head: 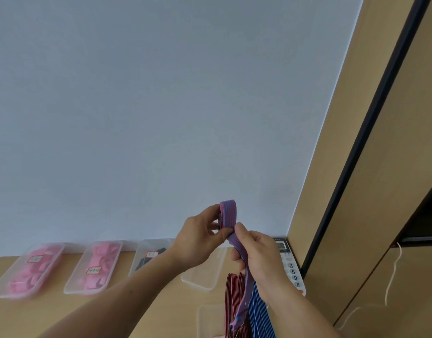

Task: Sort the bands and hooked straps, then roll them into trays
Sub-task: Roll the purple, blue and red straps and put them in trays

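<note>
Both forearms were raised, hands close together: the left hand pinched the loop of a striped strap, the right hand seemingly curled round its length.

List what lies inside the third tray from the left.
Dark pieces show in the tray beneath a small label; what they are is unclear. The left forearm covers its right part.

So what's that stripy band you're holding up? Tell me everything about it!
The stripy band is a flat, woven-looking strap with thin blue and red stripes running lengthwise. Its top is folded into a small loop, pinched by the left hand. The right hand grips it just below, and the tail hangs down in front of other striped bands.
</note>
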The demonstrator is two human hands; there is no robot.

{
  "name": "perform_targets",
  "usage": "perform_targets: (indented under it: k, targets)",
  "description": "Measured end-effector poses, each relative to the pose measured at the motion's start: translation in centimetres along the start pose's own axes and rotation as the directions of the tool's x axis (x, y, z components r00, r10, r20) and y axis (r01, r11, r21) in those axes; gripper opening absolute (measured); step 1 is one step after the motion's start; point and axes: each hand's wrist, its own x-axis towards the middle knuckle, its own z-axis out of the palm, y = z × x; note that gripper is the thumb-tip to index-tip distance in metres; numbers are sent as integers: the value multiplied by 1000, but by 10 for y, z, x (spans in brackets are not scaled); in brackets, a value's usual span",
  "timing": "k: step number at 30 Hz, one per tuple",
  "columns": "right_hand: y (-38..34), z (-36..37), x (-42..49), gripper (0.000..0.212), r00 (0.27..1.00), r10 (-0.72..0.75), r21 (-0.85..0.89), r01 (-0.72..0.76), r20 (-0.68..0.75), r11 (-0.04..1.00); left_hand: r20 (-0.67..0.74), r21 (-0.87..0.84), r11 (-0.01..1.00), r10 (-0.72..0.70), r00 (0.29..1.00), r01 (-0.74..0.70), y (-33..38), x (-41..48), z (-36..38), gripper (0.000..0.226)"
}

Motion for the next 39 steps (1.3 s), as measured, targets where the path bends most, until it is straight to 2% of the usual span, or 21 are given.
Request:
perform_targets:
  k: [6, 8, 11, 13, 15, 16, 17, 18, 19, 20, 21, 22, 23, 25, 29, 32, 34, 36, 39]
  targets:
    - [-1, 3, 0, 68, 1000, 19, 14, -19, 19, 1000, 3, 316, 923, 230, 973, -219, -8, -5, -2, 38]
    - [0, 4, 1, 76, 999, 41, 12, -42, 18, 999, 8, 409, 854, 349, 937, -321, -8, -7, 0, 35]
    - [1, 4, 3, 76, 997, 75, 2, -75, 12, 997, 45, 552, 703, 513, 857, -449, -11, -6, 4, 38]
    - [1, 4, 3, 73, 997, 79, -2, -79, 15, 997, 63, 613, 639, 546, 835, -464, -17, -8, 6, 46]
    - [1, 3, 2, 73, 998, 65, 8, -65, 18, 998, 29, 592, 696, 486, 873, -407, -20, -8, 6, 51]
    - [0, 3, 1, 71, 999, 51, 15, -52, 19, 999, -19, 523, 782, 409, 912, -340, -20, -7, 6, 54]
    - [-1, 3, 1, 67, 999, 31, 21, -31, 17, 999, -66, 400, 888, 277, 959, -229, -18, -6, 7, 59]
    - [-2, 3, 0, 61, 1000, 5, 27, -6, 11, 1000, -62, 226, 972, 77, 995, -61, -15, -5, 7, 64]
    - [-3, 4, 0, 54, 1000, -21, 38, 21, 2, 999, -2, 20, 990, -138, 990, 138, -11, -2, 6, 66]
    - [-3, 4, 0, 47, 999, -42, 52, 43, -9, 998, 87, -186, 929, -308, 947, 319, -8, 1, 3, 64]
    - [-4, 4, 1, 41, 998, -58, 62, 59, -17, 996, 172, -350, 823, -414, 894, 448, -4, 3, 1, 58]
    - [-3, 3, 1, 35, 997, -72, 64, 73, -18, 995, 252, -451, 723, -460, 851, 524, -1, 3, -1, 53]
    - [-2, 3, 1, 30, 996, -85, 54, 86, -12, 995, 320, -494, 665, -460, 828, 560, 3, 3, -4, 50]
    - [0, 4, 1, 26, 993, -116, 20, 116, 13, 993, 394, -512, 655, -396, 829, 556, 10, 2, -8, 40]
    - [1, 7, -1, 40, 986, -165, -1, 165, 31, 986, 369, -569, 649, -347, 862, 505, 15, 1, -8, 21]
    - [-1, 6, 1, 43, 990, -143, -47, 144, 16, 988, 319, -605, 642, -345, 883, 470, 14, 1, -9, 31]
    - [0, 7, 2, 41, 994, -112, -85, 111, -8, 990, 225, -603, 663, -393, 892, 444, 15, 1, -8, 45]
    - [2, 7, 2, 38, 996, -88, -111, 84, -24, 990, 123, -575, 711, -414, 902, 404, 15, 2, -7, 53]
    - [3, 6, 0, 38, 998, -55, -92, 53, -17, 994, 27, -497, 810, -344, 939, 311, 15, 5, -9, 48]
